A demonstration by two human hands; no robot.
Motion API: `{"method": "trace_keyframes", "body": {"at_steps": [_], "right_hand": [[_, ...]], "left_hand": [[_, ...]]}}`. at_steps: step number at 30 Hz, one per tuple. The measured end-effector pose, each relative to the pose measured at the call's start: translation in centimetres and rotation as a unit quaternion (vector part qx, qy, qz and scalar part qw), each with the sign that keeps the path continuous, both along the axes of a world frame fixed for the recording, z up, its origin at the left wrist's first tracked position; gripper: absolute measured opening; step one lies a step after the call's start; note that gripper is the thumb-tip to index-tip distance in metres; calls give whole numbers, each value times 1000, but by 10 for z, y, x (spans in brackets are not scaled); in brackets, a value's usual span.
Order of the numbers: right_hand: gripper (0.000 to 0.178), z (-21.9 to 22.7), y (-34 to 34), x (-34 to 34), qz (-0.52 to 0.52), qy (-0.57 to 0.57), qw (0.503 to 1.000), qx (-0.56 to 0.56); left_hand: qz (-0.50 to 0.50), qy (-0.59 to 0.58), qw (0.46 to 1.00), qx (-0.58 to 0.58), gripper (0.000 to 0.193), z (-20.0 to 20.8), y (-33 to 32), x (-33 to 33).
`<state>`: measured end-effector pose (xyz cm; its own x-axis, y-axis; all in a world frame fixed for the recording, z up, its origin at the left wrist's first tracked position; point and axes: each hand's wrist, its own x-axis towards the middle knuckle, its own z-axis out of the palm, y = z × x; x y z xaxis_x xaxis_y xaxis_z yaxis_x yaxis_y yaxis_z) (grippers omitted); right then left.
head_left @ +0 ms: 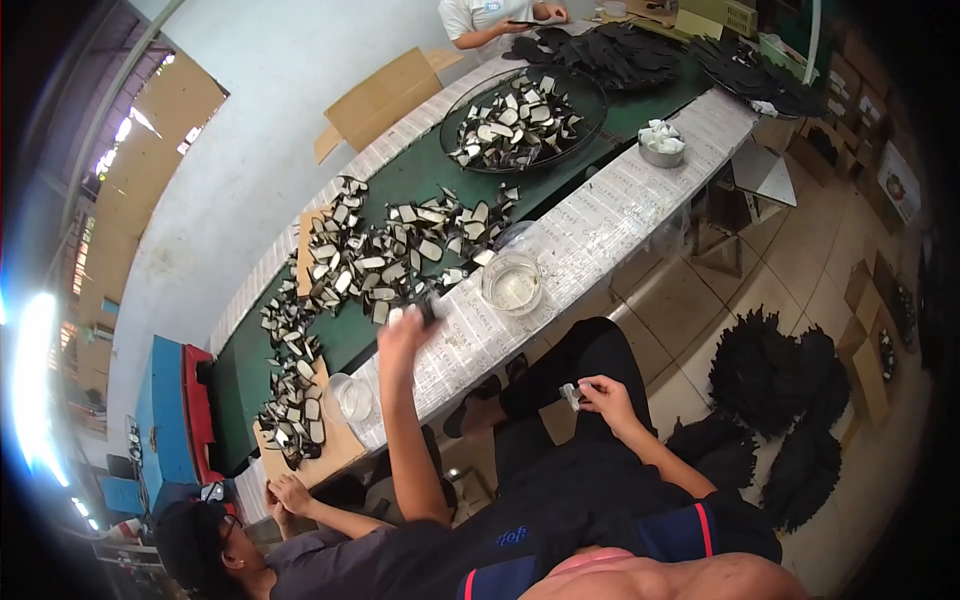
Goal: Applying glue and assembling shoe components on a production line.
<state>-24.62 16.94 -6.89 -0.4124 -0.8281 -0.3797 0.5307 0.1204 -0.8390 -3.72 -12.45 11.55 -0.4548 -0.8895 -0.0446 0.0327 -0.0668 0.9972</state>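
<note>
My left hand (401, 338) reaches over the table's near edge beside a heap of small black parts with pale rounded faces (375, 265). Motion smears its fingers, and a dark blurred piece (430, 309) shows at their tips; whether they grip it cannot be made out. My right hand (608, 400) is above my lap, thumb and fingers pinched on a small pale grey piece (571, 396). To the right of my left hand a clear round bowl (512, 284) stands on the paper-covered table edge (590, 240). Another clear tub (350, 398) is to its left.
A dark round tray (602, 110) holds more such parts. Beyond lie black piles (610, 55) and a small bowl of white scraps (661, 145). A co-worker (225, 550) sits at my left, another person (485, 22) across the table. Black fringed bundles (775, 375) lie on the floor.
</note>
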Motion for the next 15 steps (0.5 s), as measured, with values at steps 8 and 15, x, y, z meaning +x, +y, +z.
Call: {"method": "trace_keyframes", "body": {"at_steps": [8, 15], "right_hand": [[22, -24, 1, -11, -62, -25, 998, -16], [22, -29, 2, -24, -101, -85, 991, -23]], "left_hand": [[18, -1, 961, -277, 46, 105, -162, -170], [13, -376, 819, -434, 23, -61, -219, -105]]}}
